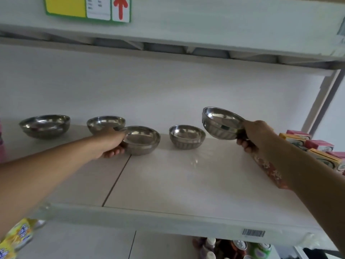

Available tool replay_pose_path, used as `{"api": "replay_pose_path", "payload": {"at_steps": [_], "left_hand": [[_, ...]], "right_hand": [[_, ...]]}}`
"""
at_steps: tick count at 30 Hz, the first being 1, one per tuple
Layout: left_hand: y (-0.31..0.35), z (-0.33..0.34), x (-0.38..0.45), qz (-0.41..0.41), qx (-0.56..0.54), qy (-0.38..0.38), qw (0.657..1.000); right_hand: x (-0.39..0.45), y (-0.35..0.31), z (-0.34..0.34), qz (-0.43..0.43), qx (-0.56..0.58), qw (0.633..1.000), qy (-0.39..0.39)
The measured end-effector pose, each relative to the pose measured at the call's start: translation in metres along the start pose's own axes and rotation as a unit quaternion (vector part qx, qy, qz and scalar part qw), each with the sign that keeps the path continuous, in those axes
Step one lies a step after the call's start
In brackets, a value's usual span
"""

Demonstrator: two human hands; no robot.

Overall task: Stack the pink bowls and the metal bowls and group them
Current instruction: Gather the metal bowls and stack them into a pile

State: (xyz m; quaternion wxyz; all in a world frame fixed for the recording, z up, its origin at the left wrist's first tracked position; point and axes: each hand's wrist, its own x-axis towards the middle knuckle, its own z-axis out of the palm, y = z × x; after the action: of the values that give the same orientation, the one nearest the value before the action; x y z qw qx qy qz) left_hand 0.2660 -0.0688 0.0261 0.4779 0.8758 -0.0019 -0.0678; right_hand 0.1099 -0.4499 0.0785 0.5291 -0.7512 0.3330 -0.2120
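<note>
Several metal bowls are on a white shelf point(168, 184). My left hand point(112, 142) grips the near rim of a metal bowl point(141, 140) that rests on the shelf near the middle. My right hand point(255, 136) holds another metal bowl point(221, 123) by its rim, lifted above the shelf and tilted toward me. A smaller metal bowl point(186, 136) stands between the two held ones. Further left stand a metal bowl point(105, 123), partly behind my left hand, and a wide metal bowl point(44, 126). A sliver of pink point(2, 143) shows at the far left edge.
An upper shelf point(186, 34) with a yellow and white label point(87, 8) hangs overhead. Colourful cartons point(317, 148) stand at the right end of the shelf. Bottles point(233, 247) and a yellow packet point(16, 238) sit on the level below.
</note>
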Motion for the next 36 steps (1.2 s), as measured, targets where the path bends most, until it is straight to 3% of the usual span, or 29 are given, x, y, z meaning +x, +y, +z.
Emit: {"api": "replay_pose_path", "payload": {"at_steps": [9, 21, 26, 36], "left_hand": [[-0.021, -0.036, -0.007, 0.046, 0.004, -0.004, 0.999], [-0.043, -0.065, -0.029, 0.033, -0.004, 0.012, 0.999], [-0.006, -0.056, -0.029, 0.037, -0.017, 0.011, 0.999], [0.121, 0.037, 0.006, 0.088, -0.039, -0.054, 0.994]], "right_hand": [[0.026, -0.033, 0.061, -0.009, -0.044, 0.998, -0.034], [0.084, 0.002, 0.119, -0.049, -0.194, 0.98, -0.016], [0.077, 0.012, 0.113, -0.047, -0.126, 0.988, -0.072], [0.027, 0.06, 0.064, -0.052, -0.026, 0.996, -0.067]]}}
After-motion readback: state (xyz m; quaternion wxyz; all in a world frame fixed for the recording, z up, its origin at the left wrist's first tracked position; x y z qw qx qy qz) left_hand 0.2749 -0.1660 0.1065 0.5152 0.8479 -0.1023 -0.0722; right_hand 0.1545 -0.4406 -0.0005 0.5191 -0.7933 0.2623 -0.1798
